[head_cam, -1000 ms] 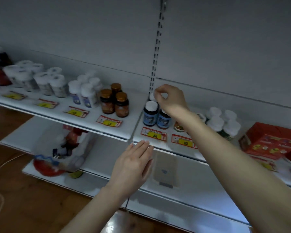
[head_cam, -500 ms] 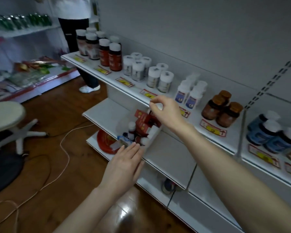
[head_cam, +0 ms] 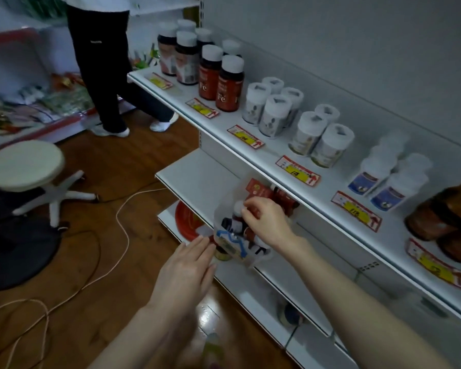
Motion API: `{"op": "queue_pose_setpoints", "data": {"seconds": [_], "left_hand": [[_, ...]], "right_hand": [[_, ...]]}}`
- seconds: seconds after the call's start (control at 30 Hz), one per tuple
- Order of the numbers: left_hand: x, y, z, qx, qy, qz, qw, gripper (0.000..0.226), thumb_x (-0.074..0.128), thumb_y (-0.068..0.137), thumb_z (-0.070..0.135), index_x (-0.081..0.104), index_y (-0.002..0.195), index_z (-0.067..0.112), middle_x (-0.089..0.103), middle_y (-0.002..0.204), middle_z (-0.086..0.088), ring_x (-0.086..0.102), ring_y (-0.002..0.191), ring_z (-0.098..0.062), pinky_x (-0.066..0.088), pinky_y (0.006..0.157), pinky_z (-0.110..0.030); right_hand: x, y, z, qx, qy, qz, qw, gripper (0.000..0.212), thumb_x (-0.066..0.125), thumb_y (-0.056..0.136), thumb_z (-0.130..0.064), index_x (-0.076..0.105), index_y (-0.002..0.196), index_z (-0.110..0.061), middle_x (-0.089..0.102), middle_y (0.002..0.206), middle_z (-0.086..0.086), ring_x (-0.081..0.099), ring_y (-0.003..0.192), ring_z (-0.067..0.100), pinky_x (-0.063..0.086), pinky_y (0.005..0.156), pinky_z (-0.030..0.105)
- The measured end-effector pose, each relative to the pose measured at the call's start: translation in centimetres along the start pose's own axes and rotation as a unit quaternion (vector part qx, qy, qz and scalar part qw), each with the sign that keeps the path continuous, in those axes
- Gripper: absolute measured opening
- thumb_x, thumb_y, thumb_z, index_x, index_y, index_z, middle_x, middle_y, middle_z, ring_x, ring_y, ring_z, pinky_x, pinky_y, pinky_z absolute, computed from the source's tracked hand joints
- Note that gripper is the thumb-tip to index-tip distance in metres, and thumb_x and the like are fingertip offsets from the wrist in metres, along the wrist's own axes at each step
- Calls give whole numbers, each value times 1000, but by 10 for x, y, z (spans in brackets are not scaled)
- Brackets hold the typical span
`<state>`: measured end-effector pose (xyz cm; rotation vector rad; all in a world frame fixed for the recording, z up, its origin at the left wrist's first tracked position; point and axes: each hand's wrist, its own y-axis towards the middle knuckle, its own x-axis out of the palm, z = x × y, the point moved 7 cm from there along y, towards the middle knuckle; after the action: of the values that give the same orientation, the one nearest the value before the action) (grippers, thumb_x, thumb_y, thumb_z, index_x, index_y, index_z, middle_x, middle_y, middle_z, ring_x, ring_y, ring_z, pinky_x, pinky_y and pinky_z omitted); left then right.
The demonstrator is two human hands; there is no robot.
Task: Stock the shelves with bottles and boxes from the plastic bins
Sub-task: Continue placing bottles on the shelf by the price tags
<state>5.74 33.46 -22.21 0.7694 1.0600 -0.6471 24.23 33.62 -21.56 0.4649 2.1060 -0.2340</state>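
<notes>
Right hand [head_cam: 266, 222] inside clear bin [head_cam: 230, 243]

The top shelf [head_cam: 224, 123] carries seven white tubs [head_cam: 278, 113], four blue-labelled white bottles [head_cam: 371, 173], two front red bottles marked Fe [head_cam: 229, 83] and six price tags [head_cam: 245, 136], with one clear bin [head_cam: 224, 209] below and one stool [head_cam: 24, 166] at left.

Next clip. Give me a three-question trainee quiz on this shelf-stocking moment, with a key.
1. True or false: the left hand grips a bottle.
2. The right hand pinches a white-capped bottle standing in: A) the plastic bin; B) a cardboard carton; C) a drawer.
3. Fill in: the "Fe" bottles on the upper shelf have ___ caps.
Key: 1 false; 2 A; 3 white.
</notes>
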Motion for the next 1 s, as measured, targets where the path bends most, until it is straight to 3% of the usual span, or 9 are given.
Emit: {"op": "queue_pose_setpoints", "data": {"seconds": [0.17, 0.3, 0.4, 0.57, 0.67, 0.83, 0.93, 1.0], "left_hand": [[30, 34, -32, -21, 8, -27, 999, 42, 43, 84, 33, 69, 109, 12, 69, 110, -6, 65, 104, -20, 38, 93, -37], [56, 59, -54, -25, -5, -33, 999, 37, 64, 77, 25, 67, 111, 10, 69, 110, -7, 65, 104, -22, 34, 94, -36], [80, 79, -72, -9, -21, -39, 999, 33, 71, 75, 19, 69, 105, 6, 69, 107, -12, 66, 101, -28, 39, 91, -38], [126, 104, -91, 61, -63, -62, 994, 38, 48, 80, 21, 68, 100, -4, 67, 103, -19, 65, 95, -32, 51, 86, -44], [154, 117, -100, 77, -68, -61, 993, 41, 45, 83, 24, 66, 107, -3, 65, 112, -19, 62, 104, -31, 48, 90, -40], [205, 138, -112, 76, -85, -102, 988, 60, 41, 86, 37, 53, 125, -6, 51, 132, -22, 48, 124, -35, 36, 100, -54], [228, 150, -118, 73, -69, -143, 985, 63, 42, 92, 41, 35, 141, 2, 28, 150, -13, 25, 140, -26, 20, 111, -47], [236, 151, -120, 79, -64, -145, 984, 64, 41, 92, 42, 34, 141, 2, 26, 151, -13, 22, 141, -25, 19, 112, -48]], "right_hand": [[18, 32, 34, 50, -6, -19, 999, 31, 56, 90, -23, 60, 116, -7, 63, 116, 9, 57, 107, 22, 33, 78, 15], [40, 43, 58, 107, 14, -37, 993, 36, 58, 89, -24, 57, 122, -8, 61, 122, 10, 55, 113, 24, 40, 90, 26], [61, 45, 77, 143, 10, -37, 989, 37, 59, 88, -23, 57, 121, -7, 61, 120, 11, 56, 111, 27, 40, 86, 25], [96, 44, 115, 215, 4, -19, 976, 37, 61, 87, -22, 57, 121, -6, 58, 119, 13, 53, 111, 26, 33, 77, 20], [116, 48, 135, 240, -16, -33, 970, 42, 60, 88, -24, 52, 126, -8, 55, 123, 14, 49, 113, 26, 35, 81, 24], [145, 56, 164, 262, -63, -82, 960, 46, 57, 90, -25, 46, 130, -8, 49, 129, 15, 46, 117, 27, 37, 91, 29], [158, 58, 179, 278, -104, -123, 947, 47, 58, 89, -25, 45, 130, -8, 47, 129, 16, 46, 117, 29, 40, 94, 34], [166, 58, 190, 290, -130, -146, 937, 45, 59, 88, -24, 46, 127, -8, 48, 125, 16, 47, 113, 30, 42, 91, 36]]}}
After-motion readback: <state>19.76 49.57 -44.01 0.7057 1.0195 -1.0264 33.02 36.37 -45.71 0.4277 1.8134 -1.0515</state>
